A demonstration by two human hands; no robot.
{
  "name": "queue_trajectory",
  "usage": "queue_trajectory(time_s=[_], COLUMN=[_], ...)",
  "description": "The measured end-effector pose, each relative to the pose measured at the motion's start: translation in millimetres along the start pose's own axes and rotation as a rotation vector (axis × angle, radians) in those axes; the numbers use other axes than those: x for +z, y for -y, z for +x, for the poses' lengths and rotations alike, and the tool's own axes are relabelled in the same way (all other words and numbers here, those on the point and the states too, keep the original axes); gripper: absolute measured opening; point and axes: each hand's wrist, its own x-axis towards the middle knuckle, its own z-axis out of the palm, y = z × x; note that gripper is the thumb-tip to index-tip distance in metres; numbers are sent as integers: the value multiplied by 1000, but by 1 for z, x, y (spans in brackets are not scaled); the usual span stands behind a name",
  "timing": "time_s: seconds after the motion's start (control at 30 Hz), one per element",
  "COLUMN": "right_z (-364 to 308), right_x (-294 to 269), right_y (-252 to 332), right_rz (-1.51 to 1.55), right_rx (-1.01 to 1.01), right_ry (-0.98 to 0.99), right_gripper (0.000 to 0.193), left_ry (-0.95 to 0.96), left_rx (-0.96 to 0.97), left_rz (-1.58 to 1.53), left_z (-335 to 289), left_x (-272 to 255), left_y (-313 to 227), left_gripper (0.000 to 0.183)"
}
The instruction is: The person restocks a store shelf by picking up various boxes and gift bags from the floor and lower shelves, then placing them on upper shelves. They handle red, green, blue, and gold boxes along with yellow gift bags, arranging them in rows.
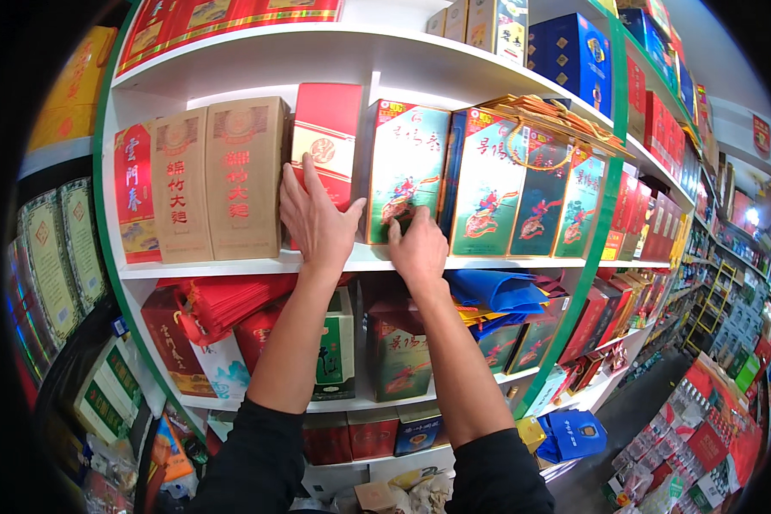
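Note:
My left hand [319, 224] is open, its spread fingers lying against the front of a red and cream gift box [327, 118] on the middle shelf. Just to the right, my right hand [420, 250] has its fingers curled in against the lower front of a white and green box [409, 137]; whether anything is between them is hidden. A dark gap separates these two boxes. Left of my left hand stand tan boxes [247, 171] with red lettering, side by side. Beyond the right hand is another white and green box [493, 184] with a red figure.
Flat gold and dark gift bags [557, 120] lie over the right-hand boxes. On the lower shelf sit folded red bags [231, 304], blue bags [497, 291] and a green box [334, 351]. A green shelf post [606, 206] rises at right, beside an aisle floor [600, 445].

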Motion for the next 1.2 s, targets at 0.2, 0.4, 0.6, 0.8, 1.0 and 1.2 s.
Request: queue_trajectory(time_s=[0.2, 0.4, 0.6, 0.8, 1.0, 1.2], right_z=[3, 11, 7, 2, 10, 16], right_x=[-3, -2, 0, 14, 32, 37], right_y=[3, 10, 3, 20, 49, 54], right_rz=[31, 7, 1, 396, 960, 747], right_rx=[22, -190, -171, -275, -183, -215], right_ry=[45, -199, -175, 145, 441, 532], right_gripper=[62, 89, 78, 55, 72, 78], left_ry=[185, 170, -66, -229, -260, -79], left_rx=[-152, -161, -43, 8, 233, 301], left_rz=[95, 55, 8, -7, -153, -89], left_z=[12, 14, -2, -13, -31, -42], left_x=[0, 1, -4, -8, -20, -32], left_y=[-4, 2, 1, 2, 25, 55], left_gripper=[144, 141, 134, 128, 91, 81])
